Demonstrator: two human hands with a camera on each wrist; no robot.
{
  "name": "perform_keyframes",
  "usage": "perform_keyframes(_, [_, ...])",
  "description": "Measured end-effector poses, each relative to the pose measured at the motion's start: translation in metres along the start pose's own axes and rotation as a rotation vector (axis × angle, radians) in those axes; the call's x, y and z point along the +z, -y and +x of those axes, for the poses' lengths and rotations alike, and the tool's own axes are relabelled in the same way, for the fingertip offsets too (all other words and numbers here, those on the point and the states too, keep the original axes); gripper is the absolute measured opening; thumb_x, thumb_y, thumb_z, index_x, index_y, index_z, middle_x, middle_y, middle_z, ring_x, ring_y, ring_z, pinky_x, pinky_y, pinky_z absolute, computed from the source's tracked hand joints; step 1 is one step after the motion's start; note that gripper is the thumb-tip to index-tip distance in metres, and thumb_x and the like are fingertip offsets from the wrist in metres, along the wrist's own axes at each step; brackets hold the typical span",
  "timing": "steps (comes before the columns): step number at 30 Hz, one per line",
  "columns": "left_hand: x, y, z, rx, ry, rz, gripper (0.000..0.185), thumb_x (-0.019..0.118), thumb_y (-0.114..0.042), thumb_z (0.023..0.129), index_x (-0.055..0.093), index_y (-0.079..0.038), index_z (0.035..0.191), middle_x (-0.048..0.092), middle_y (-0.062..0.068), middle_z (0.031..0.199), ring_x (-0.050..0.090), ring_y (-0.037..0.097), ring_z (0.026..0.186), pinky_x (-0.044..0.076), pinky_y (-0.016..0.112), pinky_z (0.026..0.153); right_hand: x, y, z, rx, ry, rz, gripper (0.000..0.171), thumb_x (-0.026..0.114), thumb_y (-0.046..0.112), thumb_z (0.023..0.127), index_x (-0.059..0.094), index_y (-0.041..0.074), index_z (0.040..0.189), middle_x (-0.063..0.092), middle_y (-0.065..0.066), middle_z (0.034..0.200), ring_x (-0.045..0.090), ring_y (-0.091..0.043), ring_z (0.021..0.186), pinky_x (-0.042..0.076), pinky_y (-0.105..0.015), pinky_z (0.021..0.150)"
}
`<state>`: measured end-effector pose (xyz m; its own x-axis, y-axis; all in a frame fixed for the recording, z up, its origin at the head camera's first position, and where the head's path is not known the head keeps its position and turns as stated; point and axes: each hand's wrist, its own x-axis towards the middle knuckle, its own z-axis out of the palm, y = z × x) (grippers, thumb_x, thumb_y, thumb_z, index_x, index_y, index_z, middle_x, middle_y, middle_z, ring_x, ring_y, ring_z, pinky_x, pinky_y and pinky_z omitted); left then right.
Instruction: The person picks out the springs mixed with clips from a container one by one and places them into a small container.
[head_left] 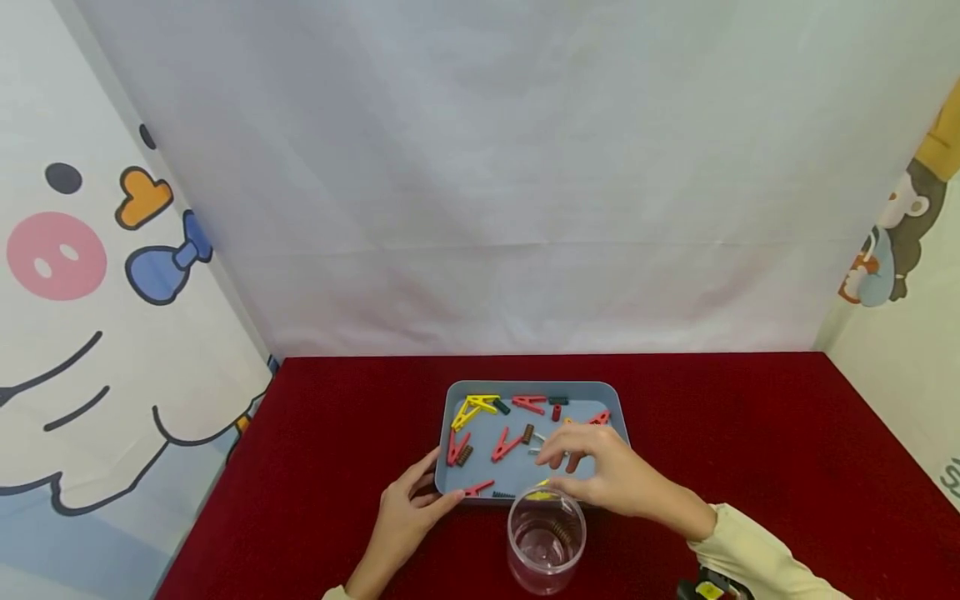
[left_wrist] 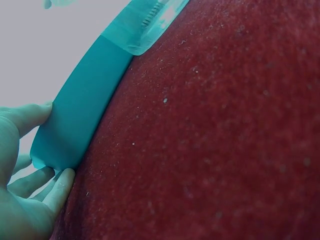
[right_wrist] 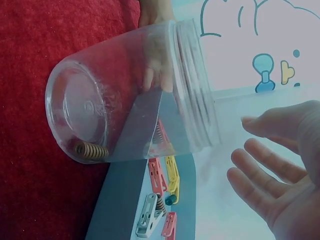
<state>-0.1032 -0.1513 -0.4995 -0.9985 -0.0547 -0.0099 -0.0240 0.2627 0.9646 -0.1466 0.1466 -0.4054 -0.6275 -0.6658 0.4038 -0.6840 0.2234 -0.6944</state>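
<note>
The red cloth (head_left: 750,467) covers the table, and on it stands the blue-grey tray (head_left: 459,400) with loose clip halves and small springs inside; a clear jar (head_left: 546,540) stands just in front of the tray, touching or nearly touching its near wall, and one brown spring (right_wrist: 91,149) already lies on the jar's bottom.

The left hand (head_left: 408,508) rests with relaxed fingers against the tray's near left corner and holds it steady; the right hand (head_left: 600,471) hovers over the tray's right part, fingers loose and apart, gripping nothing.

I judge the step in hand is sorting springs out into the jar; the next move calls for a fine pinch on one small spring between the clips.

No brand, label or readable writing shows anywhere; only cartoon drawings on the side walls.
</note>
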Motion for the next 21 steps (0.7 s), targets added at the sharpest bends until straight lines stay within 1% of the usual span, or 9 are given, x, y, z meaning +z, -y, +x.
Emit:
perform_keyframes(3, [0.000, 0.000, 0.000, 0.005, 0.001, 0.001, 0.070, 0.084, -0.021, 0.088, 0.054, -0.009, 0.150, 0.060, 0.019, 0.141, 0.065, 0.031, 0.120, 0.059, 0.027, 0.086, 0.001, -0.006, 0.003, -0.012, -0.018, 0.000, 0.028, 0.079, -0.007, 0.083, 0.077, 0.013, 0.102, 0.074, -0.003, 0.097, 0.067, -0.018, 0.081, 0.058, -0.029, 0.069])
perform_keyframes(7, [0.000, 0.000, 0.001, 0.009, 0.002, 0.003, 0.070, 0.084, -0.021, 0.088, 0.054, -0.009, 0.150, 0.059, 0.020, 0.143, 0.065, 0.031, 0.120, 0.059, 0.027, 0.085, 0.001, -0.010, 0.006, -0.007, -0.030, -0.010, 0.029, 0.079, -0.010, 0.081, 0.077, 0.012, 0.100, 0.074, -0.004, 0.095, 0.068, -0.020, 0.081, 0.059, -0.028, 0.069])
perform_keyframes(12, [-0.001, 0.001, 0.002, 0.010, 0.001, 0.005, 0.070, 0.084, -0.021, 0.088, 0.054, -0.010, 0.150, 0.060, 0.019, 0.142, 0.065, 0.030, 0.119, 0.059, 0.027, 0.085, 0.001, -0.013, 0.010, 0.025, 0.006, 0.012, 0.023, 0.077, -0.008, 0.084, 0.076, 0.008, 0.102, 0.074, -0.010, 0.098, 0.068, -0.020, 0.084, 0.060, -0.028, 0.068])
perform_keyframes(15, [-0.001, 0.001, 0.002, 0.009, 0.007, 0.001, 0.070, 0.084, -0.022, 0.088, 0.054, -0.011, 0.150, 0.059, 0.019, 0.143, 0.065, 0.030, 0.120, 0.059, 0.027, 0.085, 0.000, -0.015, 0.013, 0.057, 0.036, 0.026, 0.020, 0.077, -0.006, 0.087, 0.076, 0.006, 0.103, 0.074, -0.011, 0.099, 0.068, -0.021, 0.085, 0.060, -0.028, 0.069])
perform_keyframes(21, [-0.001, 0.003, 0.002, 0.008, 0.013, -0.012, 0.070, 0.084, -0.022, 0.088, 0.054, -0.011, 0.151, 0.058, 0.019, 0.144, 0.065, 0.030, 0.120, 0.059, 0.026, 0.085, 0.001, -0.020, 0.016, 0.097, 0.095, 0.027, 0.015, 0.077, 0.001, 0.090, 0.076, 0.008, 0.103, 0.073, -0.013, 0.101, 0.069, -0.021, 0.088, 0.060, -0.027, 0.071])
